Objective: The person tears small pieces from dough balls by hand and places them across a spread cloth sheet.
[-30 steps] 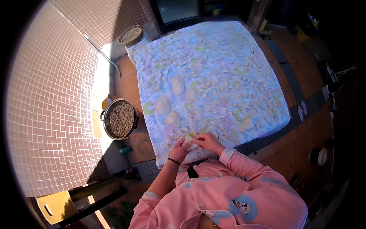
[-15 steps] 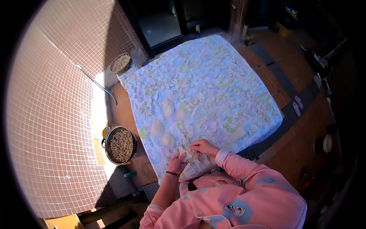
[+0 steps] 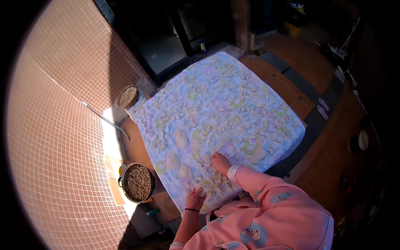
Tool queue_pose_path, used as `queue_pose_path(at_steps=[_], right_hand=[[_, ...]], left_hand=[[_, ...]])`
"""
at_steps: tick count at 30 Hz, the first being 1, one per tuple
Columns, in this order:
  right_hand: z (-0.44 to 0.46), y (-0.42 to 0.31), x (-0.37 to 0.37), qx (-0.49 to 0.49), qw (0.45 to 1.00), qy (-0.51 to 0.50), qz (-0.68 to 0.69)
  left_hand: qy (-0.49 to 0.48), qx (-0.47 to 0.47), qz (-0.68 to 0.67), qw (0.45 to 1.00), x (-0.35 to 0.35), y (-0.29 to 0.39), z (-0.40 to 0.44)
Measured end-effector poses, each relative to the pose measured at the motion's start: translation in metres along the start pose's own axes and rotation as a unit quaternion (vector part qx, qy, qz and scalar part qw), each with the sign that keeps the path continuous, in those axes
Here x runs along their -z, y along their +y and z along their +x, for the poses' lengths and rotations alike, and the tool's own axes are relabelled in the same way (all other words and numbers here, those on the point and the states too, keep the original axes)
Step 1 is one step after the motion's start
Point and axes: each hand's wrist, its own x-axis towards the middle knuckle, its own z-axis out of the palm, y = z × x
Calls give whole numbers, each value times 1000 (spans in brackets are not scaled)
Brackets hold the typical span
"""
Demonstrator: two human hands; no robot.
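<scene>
A patterned blue, purple and green cloth (image 3: 233, 98) covers a wide, flat surface, with many small pale pieces scattered over it. Several larger pale, dough-like lumps (image 3: 173, 160) lie towards its near left part. At the near edge, my left hand (image 3: 194, 200) is curled around a pale dough-like piece (image 3: 200, 191), only partly visible between thumb and fingers. My right hand (image 3: 220, 163) reaches farther over the cloth, its fingers drawn together close to small pieces; whatever they hold is too small to make out.
To the left stands a pot of small pale-brown chunks (image 3: 139, 183), with a similar filled round basket (image 3: 128, 96) farther back. A tiled wall (image 3: 66, 125) curves along the left. Slippers (image 3: 322, 109) lie on the floor at right.
My right hand has moved away from my left hand, forward over the cloth. My left hand has stayed near the close edge with the pale piece. The whole view has shifted slightly.
</scene>
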Motion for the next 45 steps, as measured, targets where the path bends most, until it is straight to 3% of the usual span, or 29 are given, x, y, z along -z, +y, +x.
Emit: queue_pose_path(at_steps=[1, 2, 4, 5, 7, 11, 14, 15, 17, 18, 19, 29, 32, 41, 45], right_hand=[[-7, -7, 9, 20, 995, 32, 91], [-15, -18, 24, 16, 995, 32, 90], [-32, -41, 54, -56, 919, -128, 368], [-40, -45, 57, -58, 920, -126, 368], [-58, -49, 55, -110, 852, -250, 448], [-77, -39, 47, -122, 831, -202, 503], [-81, -31, 50, -123, 824, -205, 513], [-82, -29, 51, -125, 818, -206, 522], [-85, -23, 50, -129, 811, -208, 531], [-86, -20, 47, -134, 793, -202, 559], [-88, -17, 46, -139, 774, -196, 586], [-101, -7, 68, -164, 760, -187, 601], [-103, -6, 64, -141, 791, -172, 570], [-96, 0, 56, -183, 742, -179, 619], [-93, 1, 61, -180, 731, -180, 634]], left_hand=[[2, -1, -6, 1000, 1, -1, 1], [0, 2, -4, 1000, -1, -3, 1], [14, -25, -19, 999, -3, -8, 4], [13, -23, -18, 999, -3, -11, 6], [-10, -54, 14, 998, -4, -18, 10], [-44, -26, -2, 999, -7, -31, 15], [-58, -147, 172, 972, 27, -54, 49], [-72, -183, 320, 927, 31, -55, 54], [-84, -212, 459, 859, 26, -56, 50], [-47, -101, 244, 963, -17, -40, 22], [-6, 17, 11, 1000, -43, -31, 6], [-10, 45, -18, 999, -58, -43, 7], [-6, 40, -6, 999, -58, -48, 12], [35, 20, -23, 999, -77, -43, 8], [-8, 22, -10, 1000, -75, -39, 10]])
